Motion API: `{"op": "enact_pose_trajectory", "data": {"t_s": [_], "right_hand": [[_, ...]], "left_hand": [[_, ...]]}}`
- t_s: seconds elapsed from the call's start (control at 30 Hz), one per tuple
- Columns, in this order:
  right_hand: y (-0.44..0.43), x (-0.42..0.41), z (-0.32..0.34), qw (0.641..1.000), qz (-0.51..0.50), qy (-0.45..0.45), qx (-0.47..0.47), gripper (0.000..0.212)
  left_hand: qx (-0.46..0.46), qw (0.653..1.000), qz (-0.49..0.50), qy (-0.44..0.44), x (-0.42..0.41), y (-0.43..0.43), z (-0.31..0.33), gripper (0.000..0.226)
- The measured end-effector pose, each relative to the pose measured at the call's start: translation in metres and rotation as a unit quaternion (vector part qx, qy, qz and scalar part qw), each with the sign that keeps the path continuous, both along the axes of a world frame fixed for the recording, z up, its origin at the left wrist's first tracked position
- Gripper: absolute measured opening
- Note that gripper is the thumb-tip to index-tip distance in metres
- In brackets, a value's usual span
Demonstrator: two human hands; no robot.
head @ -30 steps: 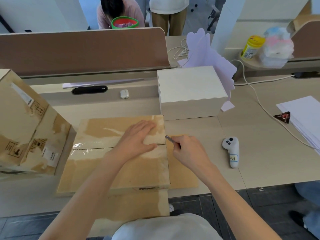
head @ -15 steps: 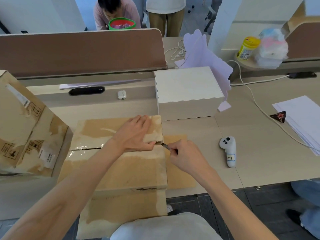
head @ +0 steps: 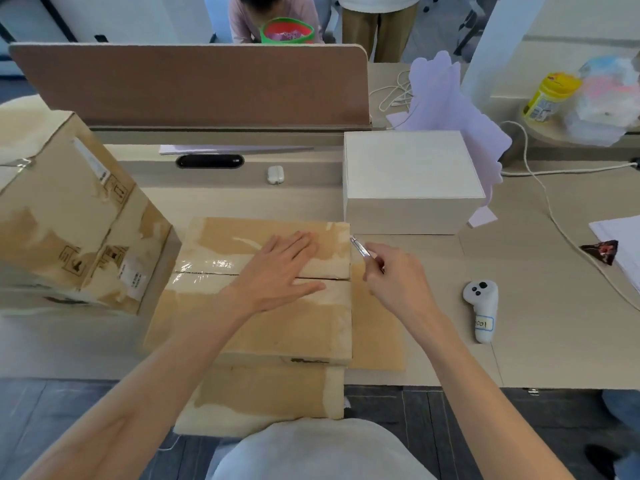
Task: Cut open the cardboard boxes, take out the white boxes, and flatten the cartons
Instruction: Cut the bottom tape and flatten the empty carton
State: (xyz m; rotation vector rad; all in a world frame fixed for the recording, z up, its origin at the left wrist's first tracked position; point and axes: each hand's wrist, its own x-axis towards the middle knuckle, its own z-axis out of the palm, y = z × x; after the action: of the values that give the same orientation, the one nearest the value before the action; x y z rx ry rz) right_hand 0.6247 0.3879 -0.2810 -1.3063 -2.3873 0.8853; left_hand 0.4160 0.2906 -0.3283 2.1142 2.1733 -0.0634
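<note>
A taped cardboard carton (head: 249, 323) lies flat on the desk in front of me, a slit running along its middle seam. My left hand (head: 280, 268) presses flat on the carton's top, fingers straight, across that seam. My right hand (head: 398, 282) pinches a small metal blade (head: 360, 249), whose tip sits at the far right corner of the carton's right edge. A white box (head: 408, 178) stands just beyond on the desk. A second cardboard carton (head: 69, 216) stands tilted at the left. A flattened piece of cardboard (head: 377, 334) lies under the carton's right side.
A white controller (head: 483, 308) lies right of my right hand. Papers (head: 620, 251) and a cable (head: 554, 216) lie at the far right. An earbud case (head: 275, 174) and a black slot (head: 209, 161) sit before the brown divider (head: 194, 84). People stand behind it.
My right hand has moved the blade from the middle seam's right end away along the carton's right edge to the far corner. My left hand has flattened and shifted slightly.
</note>
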Motion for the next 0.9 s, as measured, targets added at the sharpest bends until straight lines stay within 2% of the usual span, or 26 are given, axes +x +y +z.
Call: {"op": "enact_pose_trajectory", "data": {"t_s": [0.17,0.3,0.4,0.53,0.6,0.67,0.8,0.9], "right_hand": [[0.002,-0.041,-0.007,0.999,0.032,0.036,-0.017,0.016],[0.006,-0.077,-0.029,0.995,0.092,-0.017,0.036,0.019],[0.002,-0.084,-0.038,0.994,0.095,-0.042,0.019,0.016],[-0.012,-0.076,-0.042,0.994,0.088,-0.031,0.055,0.008],[-0.024,-0.069,-0.042,0.995,0.078,-0.03,0.053,0.01],[-0.036,-0.057,-0.042,0.996,0.057,-0.048,0.044,0.021],[-0.066,-0.033,-0.037,0.998,-0.012,-0.056,0.024,0.033],[-0.09,-0.015,-0.038,0.994,-0.058,-0.088,0.025,0.038]], "left_hand": [[0.049,0.995,0.078,-0.028,-0.008,-0.055,-0.01,0.063],[0.065,0.987,0.143,-0.035,-0.016,-0.099,-0.017,0.057],[0.075,0.985,0.149,-0.031,-0.018,-0.125,-0.018,0.058],[0.091,0.986,0.14,-0.014,-0.02,-0.15,-0.022,0.055],[0.11,0.984,0.138,-0.009,-0.021,-0.154,-0.023,0.051],[0.129,0.98,0.153,-0.019,-0.019,-0.158,-0.024,0.048],[0.143,0.962,0.232,-0.033,-0.015,-0.164,-0.023,0.048],[0.135,0.952,0.274,-0.037,-0.013,-0.161,-0.018,0.04]]}}
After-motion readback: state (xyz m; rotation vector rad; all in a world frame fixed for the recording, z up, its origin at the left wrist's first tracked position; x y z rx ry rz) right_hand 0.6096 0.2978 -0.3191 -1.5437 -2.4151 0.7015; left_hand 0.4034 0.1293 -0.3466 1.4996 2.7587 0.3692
